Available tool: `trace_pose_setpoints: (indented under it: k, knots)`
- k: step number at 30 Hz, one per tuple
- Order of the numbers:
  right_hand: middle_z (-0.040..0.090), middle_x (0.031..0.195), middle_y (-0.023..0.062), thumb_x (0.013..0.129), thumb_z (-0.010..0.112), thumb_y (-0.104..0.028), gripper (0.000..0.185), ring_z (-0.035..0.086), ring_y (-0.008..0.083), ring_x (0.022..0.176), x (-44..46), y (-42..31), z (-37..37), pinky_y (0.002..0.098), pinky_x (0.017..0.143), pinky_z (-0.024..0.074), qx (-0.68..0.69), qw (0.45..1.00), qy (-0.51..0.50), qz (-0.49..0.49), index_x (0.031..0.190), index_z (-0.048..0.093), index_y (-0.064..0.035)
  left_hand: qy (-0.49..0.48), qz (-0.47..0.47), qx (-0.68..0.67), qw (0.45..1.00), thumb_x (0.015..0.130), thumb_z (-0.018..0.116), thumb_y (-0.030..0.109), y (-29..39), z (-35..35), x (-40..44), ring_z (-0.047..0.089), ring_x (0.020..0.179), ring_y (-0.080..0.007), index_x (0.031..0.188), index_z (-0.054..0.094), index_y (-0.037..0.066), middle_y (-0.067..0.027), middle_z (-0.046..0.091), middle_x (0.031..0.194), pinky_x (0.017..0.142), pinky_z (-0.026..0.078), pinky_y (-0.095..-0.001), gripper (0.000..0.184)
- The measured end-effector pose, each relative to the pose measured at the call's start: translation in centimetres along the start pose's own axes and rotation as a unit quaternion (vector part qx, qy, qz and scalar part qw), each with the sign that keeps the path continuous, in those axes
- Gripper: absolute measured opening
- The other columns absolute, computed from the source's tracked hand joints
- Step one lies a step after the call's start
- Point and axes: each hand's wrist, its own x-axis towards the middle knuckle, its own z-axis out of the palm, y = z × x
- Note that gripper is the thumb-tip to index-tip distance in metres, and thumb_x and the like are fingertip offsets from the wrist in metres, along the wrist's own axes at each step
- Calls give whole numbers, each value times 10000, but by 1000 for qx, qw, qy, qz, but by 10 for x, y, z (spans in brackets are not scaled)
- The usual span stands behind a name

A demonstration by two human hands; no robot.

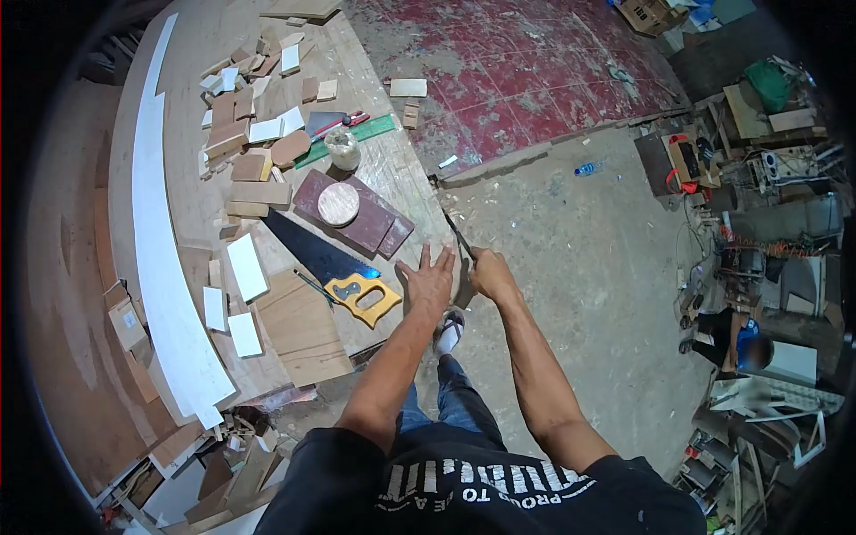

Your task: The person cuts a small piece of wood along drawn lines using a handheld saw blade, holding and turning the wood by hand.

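My left hand (430, 283) lies flat with spread fingers on the right edge of the wooden worktable (388, 183). Just past that edge, my right hand (492, 275) is closed round the end of a dark, thin tool (459, 234), which points up along the table edge; its exact kind cannot be made out. Left of my left hand rests a handsaw (364, 299) with a yellow handle. Above it are a dark red board (379, 218) with a round wooden disc (338, 205) on top, and a glass jar (342, 150).
Wood offcuts (259, 192) and white pieces (247, 267) cover the table's left part, beside a long white strip (169, 232). A green ruler (373, 127) lies near the jar. At far right, another person (742, 343) is among tools and scrap.
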Motion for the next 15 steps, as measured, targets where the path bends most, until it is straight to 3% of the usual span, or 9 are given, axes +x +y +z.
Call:
trace_pose_setpoints:
  k: [4,7,9,15]
  knots:
    - [643,868,329,755,500,2,254,638,492,882,-15,-2,2,507,764,497,-30,999,32,-9,958,640,63,-1,-5,-2,1000,963,484,194,-1,-5,0,129,1502,-267,1549,241,232,115,141,1626,1018,258,-781,636]
    - [652,966,325,759,567,-27,283,638,472,962,-29,-7,1,530,852,500,-12,997,56,60,1020,638,57,-7,-6,-5,1000,958,499,195,0,0,-2,127,1503,-261,1548,243,231,117,139,1626,1015,267,-776,645]
    - [649,963,329,760,566,-22,274,639,476,950,-23,-1,7,535,835,503,4,999,19,41,1012,635,59,28,-2,20,999,812,719,351,-1,6,2,151,1499,-265,1541,262,203,76,163,1625,994,321,-755,873]
    - [639,910,336,756,513,-5,292,630,498,902,-11,2,19,527,797,496,-17,1000,14,-5,1009,645,61,10,3,6,1000,863,651,287,-1,0,-2,142,1501,-273,1544,257,198,72,168,1625,993,314,-765,792]
